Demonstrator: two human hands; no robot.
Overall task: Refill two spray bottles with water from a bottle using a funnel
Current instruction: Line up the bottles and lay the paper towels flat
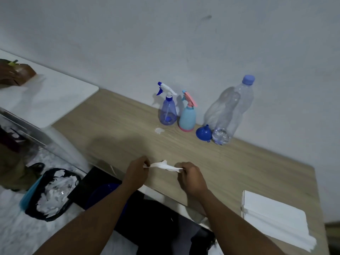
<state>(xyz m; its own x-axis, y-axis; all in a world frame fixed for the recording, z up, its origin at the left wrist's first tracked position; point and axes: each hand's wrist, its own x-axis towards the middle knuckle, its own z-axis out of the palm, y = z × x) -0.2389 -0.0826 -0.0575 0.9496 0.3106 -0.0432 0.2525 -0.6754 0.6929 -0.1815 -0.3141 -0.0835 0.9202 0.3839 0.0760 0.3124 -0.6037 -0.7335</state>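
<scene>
Head view: left hand [137, 169] and right hand [190, 174] each pinch an end of a white tissue [163, 165], stretched btwn them over the wooden table [239, 168]; beyond the hands, by the wall, stand purple spray bottle [167, 111], blue-pink spray bottle [188, 115], blue funnel [203, 133], capped water bottle [231, 111]; paper stack [274, 218] right of right hand.

dim, bluish light | soft shadows – left of bottles | wide-angle bend – blurred edges
</scene>
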